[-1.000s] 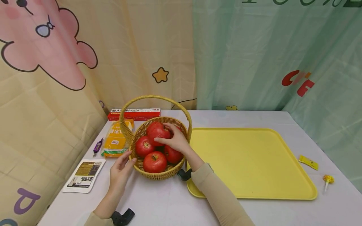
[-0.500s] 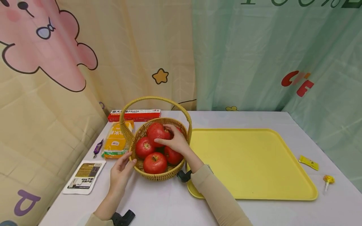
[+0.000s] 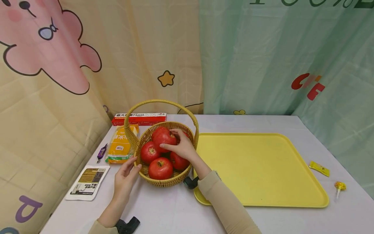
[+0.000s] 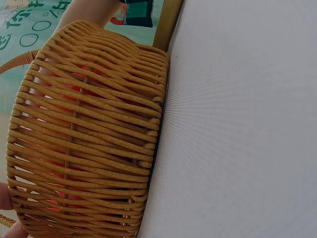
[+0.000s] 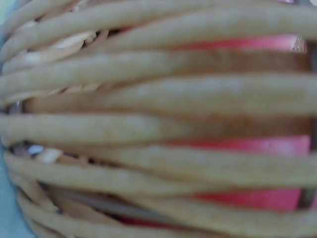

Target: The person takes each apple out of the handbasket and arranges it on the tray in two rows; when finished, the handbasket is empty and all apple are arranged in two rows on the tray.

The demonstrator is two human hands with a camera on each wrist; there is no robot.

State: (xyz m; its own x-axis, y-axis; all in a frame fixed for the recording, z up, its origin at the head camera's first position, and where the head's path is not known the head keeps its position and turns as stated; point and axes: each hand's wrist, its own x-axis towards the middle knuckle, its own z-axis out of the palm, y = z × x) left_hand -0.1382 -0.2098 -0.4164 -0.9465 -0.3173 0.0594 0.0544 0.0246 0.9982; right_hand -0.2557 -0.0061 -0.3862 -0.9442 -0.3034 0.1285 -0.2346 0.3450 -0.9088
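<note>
1. Left hand (image 3: 124, 180): fingers straight, touching basket (image 3: 163, 179) near rim.
2. Basket upright, handle arching left to right, left of tray (image 3: 263, 195).
3. Right hand (image 3: 184, 148): curled round top apple (image 3: 162, 136) inside basket.

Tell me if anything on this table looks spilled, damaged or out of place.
Nothing stands out. The basket sits upright with its red fruit inside, the right hand grips the top fruit, the left hand touches the rim, and the yellow tray lies flat.
</note>
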